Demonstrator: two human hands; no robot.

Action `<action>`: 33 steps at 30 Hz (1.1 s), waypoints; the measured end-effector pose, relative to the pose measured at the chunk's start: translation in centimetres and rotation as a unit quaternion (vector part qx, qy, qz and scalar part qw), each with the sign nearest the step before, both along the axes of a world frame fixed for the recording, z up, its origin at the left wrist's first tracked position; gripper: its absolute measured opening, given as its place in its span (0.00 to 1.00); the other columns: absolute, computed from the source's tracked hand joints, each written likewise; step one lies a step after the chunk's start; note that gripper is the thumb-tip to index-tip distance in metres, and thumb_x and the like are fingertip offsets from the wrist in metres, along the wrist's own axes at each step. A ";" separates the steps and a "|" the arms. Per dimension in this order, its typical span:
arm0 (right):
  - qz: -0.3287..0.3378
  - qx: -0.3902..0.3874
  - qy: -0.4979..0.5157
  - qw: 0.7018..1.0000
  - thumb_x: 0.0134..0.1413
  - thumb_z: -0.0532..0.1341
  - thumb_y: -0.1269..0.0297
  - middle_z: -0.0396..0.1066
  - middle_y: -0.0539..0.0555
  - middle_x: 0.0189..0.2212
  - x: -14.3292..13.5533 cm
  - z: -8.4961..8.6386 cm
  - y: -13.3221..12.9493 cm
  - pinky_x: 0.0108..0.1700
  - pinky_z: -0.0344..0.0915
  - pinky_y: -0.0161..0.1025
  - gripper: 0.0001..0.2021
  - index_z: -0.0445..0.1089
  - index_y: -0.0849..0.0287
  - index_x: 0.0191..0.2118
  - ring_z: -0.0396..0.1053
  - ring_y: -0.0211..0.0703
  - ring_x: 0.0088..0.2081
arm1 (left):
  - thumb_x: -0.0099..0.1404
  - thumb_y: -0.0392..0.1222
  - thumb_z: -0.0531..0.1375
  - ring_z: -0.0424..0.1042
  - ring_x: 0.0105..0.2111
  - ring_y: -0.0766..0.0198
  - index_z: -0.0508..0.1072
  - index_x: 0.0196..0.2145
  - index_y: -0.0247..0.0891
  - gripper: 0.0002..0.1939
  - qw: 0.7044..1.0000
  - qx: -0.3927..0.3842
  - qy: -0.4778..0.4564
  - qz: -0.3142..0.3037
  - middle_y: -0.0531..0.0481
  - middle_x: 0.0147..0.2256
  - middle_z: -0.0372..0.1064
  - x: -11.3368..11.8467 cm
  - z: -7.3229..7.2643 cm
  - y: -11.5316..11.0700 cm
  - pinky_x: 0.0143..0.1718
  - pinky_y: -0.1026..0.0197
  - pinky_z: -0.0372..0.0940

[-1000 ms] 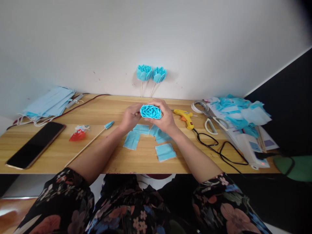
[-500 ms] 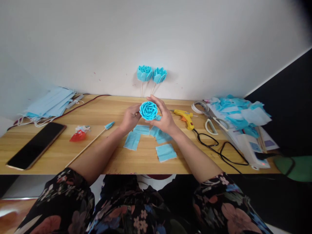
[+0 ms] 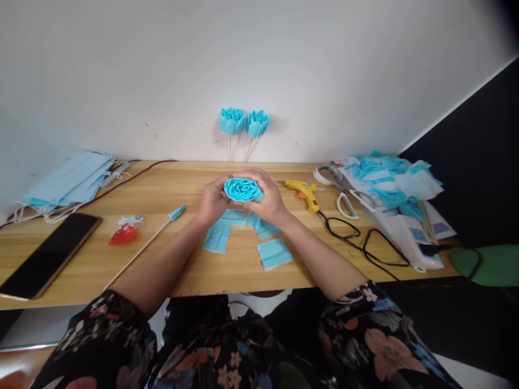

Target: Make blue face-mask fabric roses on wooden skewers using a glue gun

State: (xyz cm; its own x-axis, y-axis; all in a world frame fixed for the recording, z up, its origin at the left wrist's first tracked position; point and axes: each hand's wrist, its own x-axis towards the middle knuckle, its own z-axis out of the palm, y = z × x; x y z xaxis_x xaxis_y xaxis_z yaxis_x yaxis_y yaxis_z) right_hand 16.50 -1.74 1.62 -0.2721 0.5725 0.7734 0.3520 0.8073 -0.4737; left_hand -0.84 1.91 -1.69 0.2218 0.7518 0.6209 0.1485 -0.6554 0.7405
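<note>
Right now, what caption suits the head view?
Left hand and right hand hold a blue rosette near fabric pieces and a yellow glue gun, two stemmed flowers behind.

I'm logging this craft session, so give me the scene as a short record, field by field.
Left hand: at the left side of the held blue flower
Right hand: around the flower's right side
Below the hands: flat blue pieces on the table
Behind: two blue flowers on sticks, up against the wall
Left: phone, red packet, blue-tipped stick, pile of masks
Right: yellow glue gun, scissors, heap of blue and white scraps
</note>
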 end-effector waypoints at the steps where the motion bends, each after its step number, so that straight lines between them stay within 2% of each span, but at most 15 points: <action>1: 0.000 0.000 0.006 1.000 0.53 0.71 0.53 0.76 0.57 0.51 0.0 0.0 0.0 0.60 0.68 0.51 0.23 0.70 0.51 0.54 0.72 0.51 0.55 | 0.52 0.27 0.57 0.71 0.30 0.65 0.75 0.28 0.36 0.09 1.000 -0.013 -0.002 0.003 0.52 0.29 0.75 0.0 0.0 -0.1 0.33 0.65 0.64; 4: 0.005 -0.007 0.019 1.000 0.53 0.71 0.53 0.76 0.56 0.52 0.0 -0.1 0.2 0.60 0.68 0.52 0.25 0.69 0.50 0.55 0.72 0.51 0.57 | 0.54 0.27 0.57 0.70 0.29 0.66 0.76 0.28 0.36 0.10 0.999 -0.032 -0.014 0.010 0.52 0.28 0.75 0.0 0.0 -0.1 0.33 0.65 0.64; 9: 0.027 -0.050 -0.013 0.998 0.49 0.72 0.46 0.65 0.60 0.65 0.6 -0.2 0.5 0.68 0.59 0.59 0.43 0.57 0.48 0.68 0.61 0.56 0.68 | 0.56 0.29 0.59 0.71 0.30 0.65 0.79 0.33 0.36 0.10 0.999 -0.028 -0.040 0.023 0.52 0.31 0.77 -0.2 0.2 0.0 0.36 0.65 0.66; 12: 0.031 -0.078 -0.022 0.996 0.49 0.72 0.46 0.62 0.59 0.67 0.9 -0.1 0.6 0.70 0.56 0.60 0.47 0.52 0.47 0.71 0.58 0.57 0.70 | 0.58 0.31 0.59 0.70 0.29 0.66 0.79 0.31 0.37 0.08 0.999 -0.022 -0.032 0.032 0.52 0.28 0.75 -0.3 0.3 0.1 0.34 0.65 0.65; 17: 0.028 -0.097 -0.009 0.995 0.51 0.71 0.47 0.64 0.59 0.67 0.9 0.0 0.5 0.70 0.57 0.59 0.44 0.54 0.48 0.70 0.60 0.56 0.69 | 0.59 0.34 0.59 0.71 0.30 0.64 0.79 0.31 0.37 0.07 0.999 -0.008 -0.019 0.028 0.51 0.29 0.77 -0.2 0.2 0.1 0.34 0.64 0.66; 24: 0.012 -0.053 0.019 0.998 0.52 0.71 0.50 0.74 0.58 0.57 0.3 -0.1 0.2 0.64 0.65 0.52 0.30 0.67 0.51 0.59 0.70 0.52 0.61 | 0.57 0.34 0.60 0.70 0.28 0.65 0.79 0.31 0.37 0.07 1.000 -0.007 0.000 0.025 0.52 0.29 0.77 -0.1 0.0 0.1 0.31 0.65 0.64; 33: 0.003 -0.049 0.022 0.999 0.56 0.69 0.51 0.75 0.57 0.54 0.1 0.2 -0.2 0.62 0.66 0.51 0.24 0.69 0.50 0.57 0.72 0.51 0.58 | 0.54 0.35 0.62 0.74 0.32 0.63 0.80 0.35 0.37 0.10 0.997 -0.057 -0.023 0.037 0.49 0.34 0.80 0.0 -0.8 0.2 0.35 0.63 0.66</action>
